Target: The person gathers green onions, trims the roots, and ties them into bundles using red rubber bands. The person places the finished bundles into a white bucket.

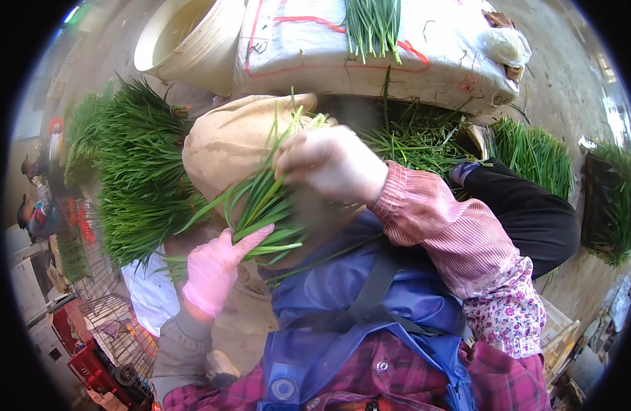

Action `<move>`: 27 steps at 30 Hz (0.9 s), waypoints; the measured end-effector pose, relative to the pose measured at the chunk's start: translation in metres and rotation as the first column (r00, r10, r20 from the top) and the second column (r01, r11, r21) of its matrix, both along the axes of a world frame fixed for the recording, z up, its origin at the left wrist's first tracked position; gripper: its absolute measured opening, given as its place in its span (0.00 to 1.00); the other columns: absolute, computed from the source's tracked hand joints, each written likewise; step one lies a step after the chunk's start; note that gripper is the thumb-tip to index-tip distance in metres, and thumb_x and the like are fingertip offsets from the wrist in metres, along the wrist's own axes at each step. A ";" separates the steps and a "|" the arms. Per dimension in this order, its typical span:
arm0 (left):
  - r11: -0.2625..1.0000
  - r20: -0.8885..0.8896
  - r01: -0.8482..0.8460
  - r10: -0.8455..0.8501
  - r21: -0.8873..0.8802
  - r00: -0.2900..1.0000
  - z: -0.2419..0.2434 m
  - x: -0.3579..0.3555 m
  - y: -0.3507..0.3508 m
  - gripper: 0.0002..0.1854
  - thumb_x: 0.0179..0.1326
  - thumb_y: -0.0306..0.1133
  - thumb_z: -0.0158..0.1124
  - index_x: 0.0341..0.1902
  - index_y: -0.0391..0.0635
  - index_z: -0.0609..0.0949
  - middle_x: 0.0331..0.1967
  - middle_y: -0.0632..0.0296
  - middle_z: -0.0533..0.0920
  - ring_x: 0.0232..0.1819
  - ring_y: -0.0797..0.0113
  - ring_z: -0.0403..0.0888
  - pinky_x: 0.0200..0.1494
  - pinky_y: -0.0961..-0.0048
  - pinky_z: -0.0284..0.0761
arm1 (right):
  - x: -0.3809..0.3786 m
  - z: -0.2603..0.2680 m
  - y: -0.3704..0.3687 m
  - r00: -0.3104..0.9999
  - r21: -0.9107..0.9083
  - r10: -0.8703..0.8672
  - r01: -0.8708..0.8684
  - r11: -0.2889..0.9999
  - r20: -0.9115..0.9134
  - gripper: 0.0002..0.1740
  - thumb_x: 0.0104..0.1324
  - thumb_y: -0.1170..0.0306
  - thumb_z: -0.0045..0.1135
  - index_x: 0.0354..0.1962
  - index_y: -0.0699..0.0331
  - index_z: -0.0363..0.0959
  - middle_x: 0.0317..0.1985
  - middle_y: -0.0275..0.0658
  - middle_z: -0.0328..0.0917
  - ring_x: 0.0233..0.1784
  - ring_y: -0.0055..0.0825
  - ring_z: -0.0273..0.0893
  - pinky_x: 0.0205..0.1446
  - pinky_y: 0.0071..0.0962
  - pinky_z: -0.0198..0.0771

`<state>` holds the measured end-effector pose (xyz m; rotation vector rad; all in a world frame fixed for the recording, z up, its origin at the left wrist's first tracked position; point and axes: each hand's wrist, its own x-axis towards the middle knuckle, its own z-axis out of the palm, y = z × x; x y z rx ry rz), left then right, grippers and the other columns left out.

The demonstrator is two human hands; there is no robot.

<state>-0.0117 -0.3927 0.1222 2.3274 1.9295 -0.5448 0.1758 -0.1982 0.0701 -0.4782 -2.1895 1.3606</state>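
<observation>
My left hand [215,267], in a thin pink glove, holds a loose bunch of garlic chives [261,205] by its leafy part, thumb laid over the blades. The pale stem ends [319,121] of the bunch show beyond my right hand. My right hand [330,162], in a whitish glove, is blurred; its bent fingers close on blades in the upper part of the bunch, one yellowish. Part of the bunch is hidden beneath this hand. Both hands are above my lap, in front of a beige cloth-covered bulge [228,138], perhaps my covered knee.
Bundled chives [140,180] are stacked at the left. Loose chives [413,138] lie at the right, near upright bundles [533,154]. Ahead stands a white-wrapped block [305,59] carrying a small chive bunch [373,25], beside a white bucket [202,51]. A wire cart [115,318] is lower left; people [38,210] are farther left.
</observation>
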 end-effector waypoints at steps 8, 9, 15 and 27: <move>0.998 0.066 0.012 -0.016 0.068 0.998 -0.010 -0.003 -0.010 0.44 0.48 0.19 0.54 0.67 0.80 0.66 0.28 0.61 0.72 0.21 0.65 0.74 0.21 0.69 0.72 | 0.106 -0.019 0.049 0.874 -0.804 -0.414 0.045 0.594 -0.256 0.13 0.71 0.66 0.50 0.45 0.68 0.69 0.32 0.32 0.69 0.25 0.13 0.62 0.28 0.15 0.62; 0.998 0.063 0.012 -0.016 0.064 0.998 -0.011 -0.003 -0.011 0.44 0.48 0.19 0.54 0.67 0.80 0.66 0.27 0.61 0.72 0.21 0.65 0.74 0.21 0.68 0.72 | 0.130 -0.026 0.063 0.894 -0.787 -0.280 -0.119 0.606 -0.351 0.11 0.72 0.66 0.49 0.43 0.66 0.67 0.29 0.29 0.65 0.25 0.12 0.61 0.28 0.15 0.61; 0.997 0.110 0.036 -0.043 0.068 0.993 -0.010 -0.002 -0.004 0.43 0.46 0.18 0.55 0.66 0.77 0.69 0.26 0.62 0.71 0.21 0.64 0.73 0.21 0.68 0.72 | 0.178 -0.077 0.057 0.739 0.144 -0.315 0.287 0.947 0.595 0.13 0.57 0.75 0.58 0.41 0.62 0.79 0.44 0.40 0.78 0.47 0.31 0.75 0.54 0.28 0.70; 0.995 0.020 0.066 -0.068 0.074 0.998 -0.014 -0.005 -0.005 0.45 0.46 0.18 0.54 0.67 0.81 0.67 0.23 0.62 0.69 0.19 0.65 0.73 0.20 0.68 0.72 | 0.004 -0.030 0.025 0.993 0.615 -0.025 0.089 0.783 -0.112 0.10 0.47 0.76 0.61 0.30 0.56 0.78 0.36 0.32 0.78 0.42 0.34 0.75 0.43 0.32 0.73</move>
